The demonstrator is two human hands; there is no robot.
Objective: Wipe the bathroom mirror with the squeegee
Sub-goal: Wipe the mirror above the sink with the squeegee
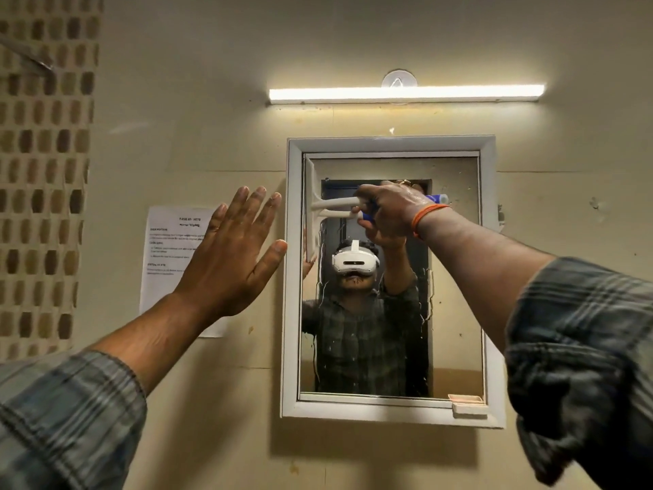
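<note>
I can read "TASK ID 1070" and "Mirror Wiping" heading the paper sheet (169, 256) taped to the wall (smaller print below is too blurred).

White squeegee (319, 210) with blue grip, white-framed mirror (456, 277), orange wristband (425, 215), grey plaid sleeves (583, 348).

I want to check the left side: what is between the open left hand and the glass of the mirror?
In the head view, only the mirror's white frame separates the left hand from the glass. The thumb tip reaches that frame's edge.
</note>
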